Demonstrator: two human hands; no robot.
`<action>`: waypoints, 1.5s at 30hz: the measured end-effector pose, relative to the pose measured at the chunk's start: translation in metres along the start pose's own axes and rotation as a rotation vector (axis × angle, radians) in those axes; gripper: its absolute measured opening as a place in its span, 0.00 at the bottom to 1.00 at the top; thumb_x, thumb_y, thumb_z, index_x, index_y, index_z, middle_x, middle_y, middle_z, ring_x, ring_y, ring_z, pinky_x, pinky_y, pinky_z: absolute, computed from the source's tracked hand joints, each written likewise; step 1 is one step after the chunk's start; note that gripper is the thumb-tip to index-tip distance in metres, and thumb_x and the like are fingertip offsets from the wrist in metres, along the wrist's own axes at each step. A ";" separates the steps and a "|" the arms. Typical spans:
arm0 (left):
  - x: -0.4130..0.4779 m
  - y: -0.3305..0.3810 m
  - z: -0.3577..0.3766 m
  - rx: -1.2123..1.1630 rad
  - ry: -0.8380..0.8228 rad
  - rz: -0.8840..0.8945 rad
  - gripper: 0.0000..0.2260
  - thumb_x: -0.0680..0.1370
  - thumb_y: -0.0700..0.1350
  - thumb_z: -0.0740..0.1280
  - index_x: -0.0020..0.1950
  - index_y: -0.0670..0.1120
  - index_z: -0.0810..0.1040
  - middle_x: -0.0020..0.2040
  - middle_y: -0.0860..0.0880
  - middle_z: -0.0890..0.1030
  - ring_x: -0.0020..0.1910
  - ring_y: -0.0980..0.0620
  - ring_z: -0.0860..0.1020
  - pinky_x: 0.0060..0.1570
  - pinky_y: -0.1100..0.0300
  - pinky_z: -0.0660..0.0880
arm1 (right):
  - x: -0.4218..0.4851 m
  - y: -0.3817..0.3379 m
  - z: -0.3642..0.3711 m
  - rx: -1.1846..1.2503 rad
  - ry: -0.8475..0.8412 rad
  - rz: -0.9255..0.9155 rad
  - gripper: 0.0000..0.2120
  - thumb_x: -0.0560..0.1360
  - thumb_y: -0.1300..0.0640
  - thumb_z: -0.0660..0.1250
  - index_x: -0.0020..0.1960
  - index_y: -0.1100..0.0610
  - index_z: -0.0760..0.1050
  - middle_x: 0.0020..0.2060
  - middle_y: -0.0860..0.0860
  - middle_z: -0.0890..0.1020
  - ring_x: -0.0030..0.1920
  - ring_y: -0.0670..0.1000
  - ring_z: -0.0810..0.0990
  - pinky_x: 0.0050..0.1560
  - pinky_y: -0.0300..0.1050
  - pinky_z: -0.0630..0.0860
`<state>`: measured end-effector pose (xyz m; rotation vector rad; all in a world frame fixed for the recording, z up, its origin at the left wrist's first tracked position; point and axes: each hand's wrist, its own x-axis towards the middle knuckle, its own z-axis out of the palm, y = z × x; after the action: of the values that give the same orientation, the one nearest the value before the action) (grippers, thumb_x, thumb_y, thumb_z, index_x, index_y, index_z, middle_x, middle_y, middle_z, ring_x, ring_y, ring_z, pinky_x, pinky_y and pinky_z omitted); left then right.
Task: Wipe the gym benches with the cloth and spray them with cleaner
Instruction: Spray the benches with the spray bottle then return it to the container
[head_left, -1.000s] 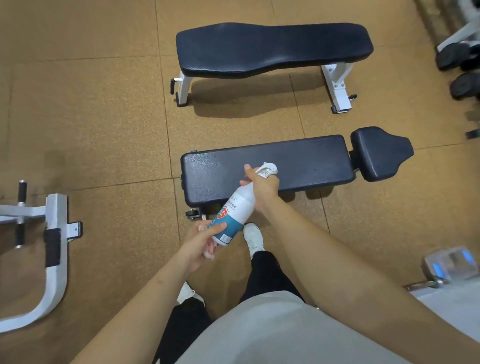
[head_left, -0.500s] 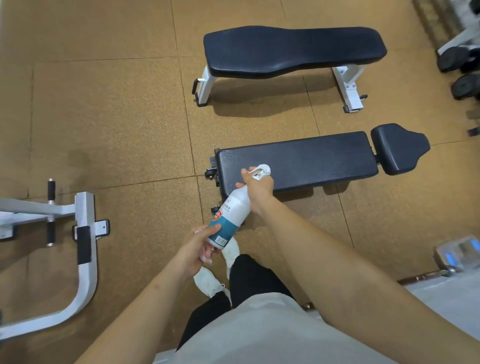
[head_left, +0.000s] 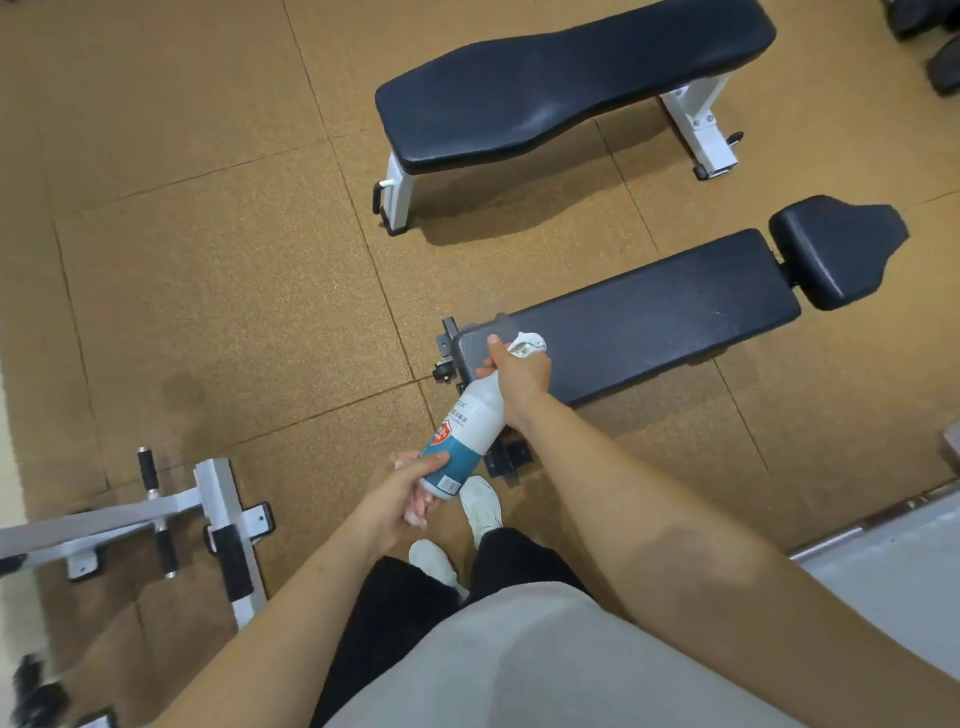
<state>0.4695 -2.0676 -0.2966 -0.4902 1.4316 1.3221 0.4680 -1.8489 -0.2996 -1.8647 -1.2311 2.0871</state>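
Observation:
A white spray bottle (head_left: 467, 431) with a blue label points at the left end of the near black bench (head_left: 649, 322). My right hand (head_left: 519, 379) grips its neck at the white trigger head (head_left: 527, 344). A faint mist hangs over the bench end. My left hand (head_left: 405, 493) holds the bottle's base, with a pale crumpled cloth (head_left: 418, 506) tucked in the palm. A second black bench (head_left: 571, 78) on white legs stands farther off.
White and grey machine frame (head_left: 218, 519) with black grips sits on the floor at the lower left. Dumbbells (head_left: 940, 62) lie at the top right. My white shoes (head_left: 480, 506) stand just before the near bench. A grey platform edge (head_left: 883, 540) is at the right.
The view has shifted left along the near bench, so the bottle's nozzle now sits over the bench's left end. A mist has appeared there. Both hands keep their hold.

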 end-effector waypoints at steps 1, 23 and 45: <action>0.004 0.006 -0.002 0.001 0.005 -0.015 0.36 0.65 0.47 0.83 0.67 0.38 0.72 0.54 0.34 0.84 0.44 0.42 0.86 0.51 0.47 0.83 | 0.001 -0.003 0.005 0.005 0.015 0.005 0.13 0.76 0.52 0.74 0.45 0.60 0.76 0.24 0.49 0.82 0.33 0.53 0.83 0.39 0.50 0.82; 0.103 0.291 -0.118 0.261 -0.319 -0.001 0.31 0.66 0.52 0.82 0.59 0.34 0.77 0.37 0.40 0.84 0.31 0.48 0.78 0.40 0.55 0.81 | 0.018 -0.145 0.221 0.409 0.202 -0.141 0.12 0.76 0.71 0.69 0.50 0.55 0.74 0.42 0.52 0.82 0.30 0.50 0.79 0.34 0.42 0.79; 0.267 0.568 -0.086 0.286 -0.185 0.005 0.23 0.70 0.43 0.79 0.58 0.42 0.71 0.48 0.37 0.86 0.48 0.39 0.84 0.53 0.45 0.80 | 0.199 -0.370 0.380 0.322 0.197 -0.131 0.10 0.75 0.60 0.75 0.52 0.59 0.76 0.42 0.55 0.83 0.28 0.47 0.82 0.29 0.39 0.80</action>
<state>-0.1356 -1.8816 -0.2925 -0.1702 1.4367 1.1116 -0.0715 -1.6799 -0.2618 -1.7428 -0.8861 1.8515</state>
